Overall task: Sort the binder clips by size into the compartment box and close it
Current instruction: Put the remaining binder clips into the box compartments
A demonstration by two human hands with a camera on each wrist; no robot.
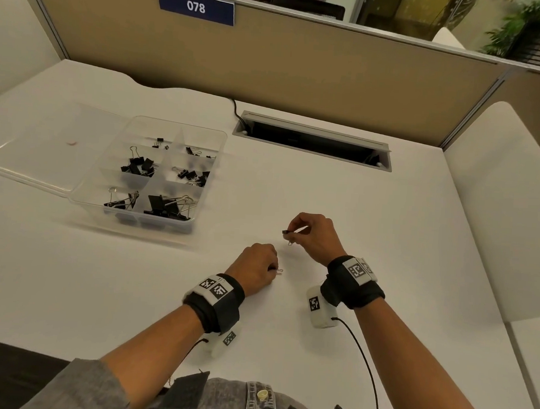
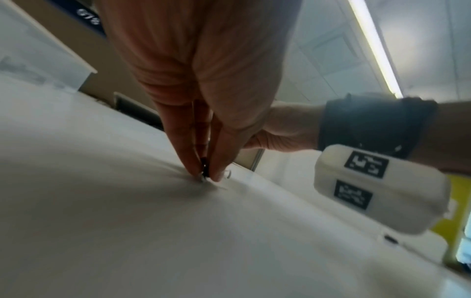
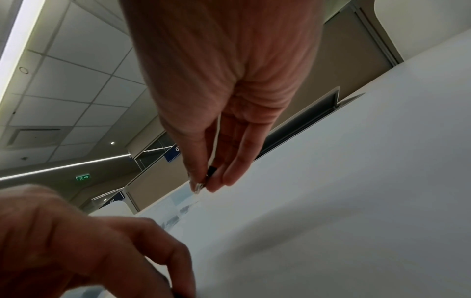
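Observation:
A clear compartment box (image 1: pixel 215 144) sits at the left of the white desk, its lid (image 1: pixel 44 146) folded open to the left. Black binder clips (image 1: pixel 162 205) lie in its six compartments, larger ones in the near row and smaller ones farther back. My right hand (image 1: pixel 292 232) is raised just above the desk and pinches a tiny black binder clip (image 1: pixel 287 234) (image 3: pixel 211 171) between thumb and fingers. My left hand (image 1: pixel 274 269) is down on the desk and pinches another tiny clip (image 2: pixel 204 168), whose wire loop (image 1: pixel 279 271) pokes out to the right.
An open cable slot (image 1: pixel 313 140) is cut into the desk behind my hands, with a black cord (image 1: pixel 236 109) running into it. Beige partition panels (image 1: pixel 271 56) close off the back. Camera units with cables hang under both wrists.

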